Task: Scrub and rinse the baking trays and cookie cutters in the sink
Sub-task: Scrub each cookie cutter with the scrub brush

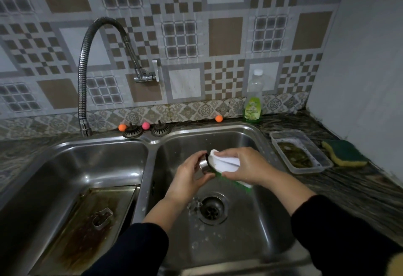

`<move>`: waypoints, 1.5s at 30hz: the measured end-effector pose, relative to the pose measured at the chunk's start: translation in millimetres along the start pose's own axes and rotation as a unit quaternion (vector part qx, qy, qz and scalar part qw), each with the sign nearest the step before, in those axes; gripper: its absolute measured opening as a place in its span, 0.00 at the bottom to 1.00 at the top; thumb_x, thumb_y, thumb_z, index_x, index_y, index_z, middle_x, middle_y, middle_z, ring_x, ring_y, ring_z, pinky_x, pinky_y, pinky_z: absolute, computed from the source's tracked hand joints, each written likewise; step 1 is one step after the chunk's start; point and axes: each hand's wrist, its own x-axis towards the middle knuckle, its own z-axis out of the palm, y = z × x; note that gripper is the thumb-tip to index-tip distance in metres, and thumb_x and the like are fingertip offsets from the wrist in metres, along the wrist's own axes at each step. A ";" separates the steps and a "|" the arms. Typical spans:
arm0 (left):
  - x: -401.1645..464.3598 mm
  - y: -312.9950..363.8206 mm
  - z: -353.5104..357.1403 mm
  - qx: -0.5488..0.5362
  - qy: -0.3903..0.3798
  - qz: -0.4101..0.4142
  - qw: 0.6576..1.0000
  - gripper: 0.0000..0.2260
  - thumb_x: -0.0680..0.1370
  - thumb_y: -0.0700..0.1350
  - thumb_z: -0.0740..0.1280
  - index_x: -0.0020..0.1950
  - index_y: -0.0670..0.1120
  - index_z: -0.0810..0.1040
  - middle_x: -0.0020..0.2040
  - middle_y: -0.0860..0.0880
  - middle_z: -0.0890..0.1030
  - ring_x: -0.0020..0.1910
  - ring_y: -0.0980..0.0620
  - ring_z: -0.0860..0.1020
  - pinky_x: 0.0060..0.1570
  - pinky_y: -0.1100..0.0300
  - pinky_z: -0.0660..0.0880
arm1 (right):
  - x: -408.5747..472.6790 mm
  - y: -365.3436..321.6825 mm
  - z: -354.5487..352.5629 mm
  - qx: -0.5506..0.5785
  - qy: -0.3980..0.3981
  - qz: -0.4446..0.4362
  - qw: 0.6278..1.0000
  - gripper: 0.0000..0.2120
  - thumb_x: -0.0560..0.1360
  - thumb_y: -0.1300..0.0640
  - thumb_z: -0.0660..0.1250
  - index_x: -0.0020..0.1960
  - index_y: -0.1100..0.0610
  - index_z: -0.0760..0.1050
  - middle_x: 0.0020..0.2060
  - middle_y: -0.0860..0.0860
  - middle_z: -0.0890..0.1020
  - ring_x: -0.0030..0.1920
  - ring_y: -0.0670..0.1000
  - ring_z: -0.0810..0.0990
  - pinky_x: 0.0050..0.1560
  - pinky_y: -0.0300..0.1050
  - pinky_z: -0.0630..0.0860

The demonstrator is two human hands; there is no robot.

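Note:
Over the right basin (250,221) my left hand (189,177) pinches a round metal cookie cutter (205,165). My right hand (242,166) grips a white scrub brush (224,163) with green bristles, pressed against the cutter. A flower-shaped cutter (194,205) lies on the basin floor beside the drain (212,209). In the left basin a stained baking tray (87,227) leans, with another metal cutter (102,219) lying on it.
The flexible faucet (84,79) ends over the sink's back left rim. Two strainer plugs (133,132) and small coloured balls sit on the back ledge. A dish soap bottle (253,99), a plastic container (301,151) and a green-yellow sponge (344,152) stand on the right counter.

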 end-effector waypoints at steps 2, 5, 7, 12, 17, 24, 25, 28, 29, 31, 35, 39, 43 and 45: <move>-1.0 3.5 2.3 -0.014 0.015 0.003 1.000 0.26 0.69 0.40 0.77 0.65 0.45 0.74 0.59 0.52 0.79 0.58 0.62 0.77 0.60 0.64 0.74 | -0.4 0.0 3.7 0.020 0.040 0.002 0.999 0.28 0.67 0.53 0.75 0.65 0.42 0.74 0.63 0.42 0.78 0.63 0.43 0.76 0.60 0.36 0.71; -0.1 3.7 1.2 -0.037 0.023 -0.013 0.999 0.25 0.70 0.40 0.76 0.65 0.47 0.74 0.59 0.52 0.79 0.58 0.61 0.77 0.60 0.61 0.75 | -5.2 -1.0 14.5 0.017 0.057 -0.004 0.998 0.28 0.68 0.52 0.74 0.66 0.40 0.73 0.64 0.42 0.76 0.64 0.43 0.75 0.59 0.33 0.70; -3.7 -0.2 -1.8 -0.040 0.022 -0.029 0.999 0.25 0.70 0.41 0.76 0.64 0.49 0.73 0.58 0.52 0.79 0.58 0.60 0.78 0.61 0.58 0.75 | -6.2 1.9 12.2 0.002 0.051 0.007 0.999 0.28 0.68 0.52 0.74 0.66 0.40 0.72 0.65 0.42 0.76 0.64 0.45 0.75 0.61 0.38 0.72; -9.4 -5.0 -2.2 -0.051 0.044 -0.048 0.997 0.26 0.70 0.42 0.76 0.66 0.49 0.72 0.59 0.52 0.79 0.59 0.57 0.78 0.62 0.53 0.75 | -3.9 -1.7 7.9 0.061 0.119 0.039 0.990 0.28 0.68 0.50 0.75 0.66 0.41 0.72 0.63 0.43 0.78 0.62 0.45 0.76 0.59 0.39 0.72; -8.9 2.4 0.4 -0.045 0.041 -0.032 0.998 0.26 0.70 0.41 0.76 0.66 0.46 0.73 0.58 0.52 0.79 0.58 0.60 0.78 0.61 0.53 0.76 | -2.5 -6.8 20.5 0.053 0.134 0.061 0.988 0.28 0.68 0.49 0.74 0.67 0.42 0.72 0.62 0.45 0.79 0.62 0.49 0.77 0.59 0.42 0.74; -11.7 -0.1 -10.4 -0.037 0.016 -0.029 0.999 0.25 0.72 0.44 0.75 0.66 0.49 0.72 0.58 0.53 0.79 0.58 0.57 0.79 0.60 0.52 0.76 | 4.6 -20.9 26.3 0.080 0.139 0.083 0.984 0.28 0.68 0.50 0.74 0.66 0.43 0.73 0.61 0.46 0.79 0.61 0.49 0.77 0.56 0.40 0.73; -11.8 -0.4 -12.1 -0.043 0.018 -0.035 0.998 0.25 0.71 0.45 0.75 0.67 0.49 0.72 0.59 0.52 0.79 0.58 0.55 0.79 0.60 0.51 0.76 | 7.1 -22.7 26.3 0.080 0.150 0.093 0.981 0.27 0.68 0.49 0.74 0.66 0.42 0.72 0.61 0.46 0.79 0.60 0.50 0.77 0.55 0.41 0.73; -12.7 -2.6 -20.6 -0.042 0.021 -0.049 0.998 0.25 0.72 0.44 0.75 0.67 0.50 0.71 0.60 0.52 0.79 0.59 0.56 0.78 0.61 0.52 0.76 | 10.8 -31.5 29.4 0.070 0.109 0.086 0.988 0.28 0.67 0.48 0.74 0.66 0.42 0.72 0.62 0.45 0.79 0.61 0.50 0.76 0.58 0.43 0.73; -13.6 -4.4 -24.6 -0.033 0.026 -0.049 0.998 0.26 0.71 0.44 0.76 0.67 0.49 0.72 0.60 0.53 0.79 0.59 0.59 0.78 0.62 0.56 0.75 | 12.3 -34.6 31.0 0.055 0.108 0.086 0.989 0.28 0.68 0.48 0.74 0.67 0.42 0.72 0.62 0.46 0.79 0.61 0.50 0.77 0.56 0.41 0.73; -15.7 -9.1 -32.9 -0.014 0.041 -0.046 0.998 0.27 0.70 0.44 0.76 0.67 0.48 0.72 0.60 0.53 0.78 0.58 0.65 0.76 0.60 0.68 0.72 | 14.7 -40.3 33.3 0.042 0.143 0.104 0.983 0.27 0.69 0.50 0.74 0.67 0.43 0.72 0.61 0.47 0.79 0.60 0.51 0.77 0.51 0.39 0.71; -20.0 -19.7 -56.3 -0.022 0.050 -0.061 0.997 0.27 0.71 0.43 0.76 0.68 0.48 0.71 0.61 0.52 0.78 0.58 0.60 0.78 0.59 0.63 0.75 | 24.2 -64.9 47.8 0.076 0.104 0.086 0.988 0.27 0.68 0.49 0.75 0.66 0.44 0.73 0.61 0.46 0.79 0.60 0.48 0.77 0.54 0.39 0.72; -25.9 -36.2 -86.0 -0.028 0.073 -0.080 0.994 0.27 0.71 0.42 0.76 0.67 0.50 0.71 0.59 0.51 0.79 0.55 0.57 0.80 0.59 0.59 0.76 | 36.7 -91.6 64.4 0.065 0.132 0.091 0.985 0.27 0.69 0.50 0.73 0.66 0.43 0.72 0.61 0.47 0.80 0.60 0.51 0.77 0.57 0.41 0.72; -31.9 -44.5 -118.8 -0.025 0.066 -0.064 0.995 0.23 0.72 0.37 0.74 0.63 0.49 0.72 0.53 0.61 0.77 0.51 0.71 0.77 0.52 0.74 0.72 | 52.2 -122.6 87.2 0.035 0.092 0.052 0.994 0.28 0.68 0.48 0.73 0.67 0.42 0.72 0.60 0.46 0.80 0.61 0.50 0.77 0.59 0.42 0.73; -35.1 -53.4 -133.2 -0.002 0.070 -0.071 0.995 0.23 0.72 0.41 0.75 0.65 0.46 0.72 0.53 0.60 0.78 0.52 0.63 0.78 0.55 0.64 0.76 | 58.9 -134.7 94.9 0.010 0.113 0.068 0.991 0.28 0.69 0.48 0.72 0.67 0.40 0.71 0.60 0.49 0.81 0.60 0.52 0.78 0.57 0.42 0.73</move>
